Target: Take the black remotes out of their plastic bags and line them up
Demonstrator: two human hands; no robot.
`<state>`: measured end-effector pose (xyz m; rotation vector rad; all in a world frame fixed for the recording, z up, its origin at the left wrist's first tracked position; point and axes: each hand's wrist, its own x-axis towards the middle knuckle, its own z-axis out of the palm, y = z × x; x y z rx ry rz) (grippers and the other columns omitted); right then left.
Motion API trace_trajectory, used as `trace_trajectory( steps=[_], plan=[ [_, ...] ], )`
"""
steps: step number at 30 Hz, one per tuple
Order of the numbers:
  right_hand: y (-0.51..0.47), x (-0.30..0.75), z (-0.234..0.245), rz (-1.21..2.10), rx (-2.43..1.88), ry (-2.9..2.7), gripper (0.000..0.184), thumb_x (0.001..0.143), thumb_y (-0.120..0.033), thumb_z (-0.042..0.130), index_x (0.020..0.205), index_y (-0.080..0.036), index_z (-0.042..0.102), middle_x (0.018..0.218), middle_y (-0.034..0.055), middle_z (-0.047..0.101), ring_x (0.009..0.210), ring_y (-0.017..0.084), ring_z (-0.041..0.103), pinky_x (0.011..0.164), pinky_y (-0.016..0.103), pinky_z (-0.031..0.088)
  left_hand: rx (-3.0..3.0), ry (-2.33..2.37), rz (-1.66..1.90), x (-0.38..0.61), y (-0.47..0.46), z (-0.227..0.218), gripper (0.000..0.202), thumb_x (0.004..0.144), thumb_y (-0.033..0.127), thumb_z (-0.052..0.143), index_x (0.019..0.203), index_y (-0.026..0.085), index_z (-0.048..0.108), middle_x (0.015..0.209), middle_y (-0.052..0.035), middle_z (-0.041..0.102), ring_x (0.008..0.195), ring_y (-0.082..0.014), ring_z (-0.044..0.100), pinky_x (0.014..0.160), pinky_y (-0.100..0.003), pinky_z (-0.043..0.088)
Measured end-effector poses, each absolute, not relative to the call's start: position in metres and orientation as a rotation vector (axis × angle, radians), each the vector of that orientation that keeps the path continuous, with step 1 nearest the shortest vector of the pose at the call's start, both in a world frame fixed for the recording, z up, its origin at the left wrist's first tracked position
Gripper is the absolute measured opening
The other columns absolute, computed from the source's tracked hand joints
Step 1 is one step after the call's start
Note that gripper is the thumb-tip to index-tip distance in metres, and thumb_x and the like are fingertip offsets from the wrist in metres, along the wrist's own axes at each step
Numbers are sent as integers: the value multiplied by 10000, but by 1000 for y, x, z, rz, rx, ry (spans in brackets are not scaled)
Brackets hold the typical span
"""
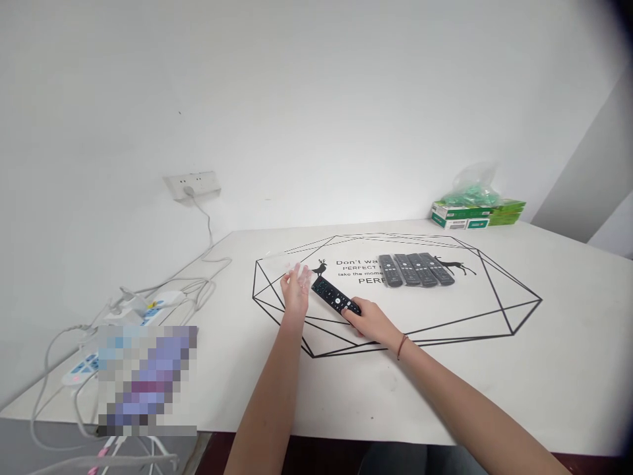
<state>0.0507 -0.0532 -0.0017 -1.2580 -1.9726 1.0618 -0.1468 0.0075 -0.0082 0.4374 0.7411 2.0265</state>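
A black remote control (329, 294) is held by its lower end in my right hand (372, 321), thumb on top near the buttons. It points up and left, its far end close to my left hand (295, 290). The fingers of that hand are closed on a thin clear plastic bag (307, 276), which is hard to make out against the white table. Several more dark remote controls (409, 271) lie side by side to the right, seemingly in clear wrapping.
Green and white boxes (462, 214) with a clear plastic bag (475, 188) on top stand at the back right. Power strips (165, 303) and tangled cables cover the left side, beside a pixelated purple area. The white table (558, 376) meets a wall with a socket (192, 185).
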Motion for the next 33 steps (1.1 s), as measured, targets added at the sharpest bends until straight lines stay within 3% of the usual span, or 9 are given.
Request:
trace_trajectory(
  steps=[16, 21, 25, 27, 30, 33],
  plan=[
    [-51, 44, -8, 1495, -1168, -1708, 169, 798, -341, 494, 873, -191, 473, 639, -10, 569, 405, 104, 517, 327, 187, 316, 575, 740, 1968, -121, -5, 6, 303, 795, 289, 619, 878, 249, 331, 1217, -51, 559, 929, -172, 648, 776, -314, 518],
    [-50, 44, -2, 1738, -870, -1390, 293, 688, -131, 558, 950, -185, 438, 793, 19, 628, 598, 115, 593, 496, 210, 448, 591, 715, 1876, -100, -9, 1, 341, 815, 302, 590, 987, 282, 296, 1123, -62, 610, 907, -178, 653, 758, -345, 520],
    [-48, 50, 3, 1748, -754, -1281, 308, 732, -203, 626, 999, -173, 477, 885, 32, 613, 740, 123, 628, 754, 287, 516, 658, 719, 1755, -86, -13, 0, 398, 785, 240, 617, 1095, 272, 370, 1116, -69, 609, 912, -194, 650, 788, -363, 513],
    [-49, 56, 8, 1826, -716, -1353, 379, 754, -288, 643, 1075, -171, 479, 928, 45, 607, 793, 143, 642, 834, 336, 507, 674, 745, 1711, -86, -13, 2, 346, 759, 168, 612, 1065, 220, 459, 1103, -80, 609, 909, -200, 650, 819, -356, 502],
    [-53, 63, 14, 2037, -595, -1586, 641, 697, -304, 714, 1247, -199, 402, 1050, 80, 597, 906, 196, 640, 839, 374, 509, 550, 781, 1724, -96, -11, 8, 305, 717, 62, 556, 1003, 163, 519, 1035, -89, 631, 867, -181, 655, 827, -322, 496],
    [-57, 61, 13, 1995, -569, -1758, 847, 669, -271, 741, 1360, -231, 254, 1087, 93, 589, 912, 199, 636, 811, 363, 512, 416, 761, 1670, -108, -11, 12, 245, 748, 112, 525, 991, 138, 552, 882, -66, 648, 713, -121, 641, 718, -243, 508]
  ],
)
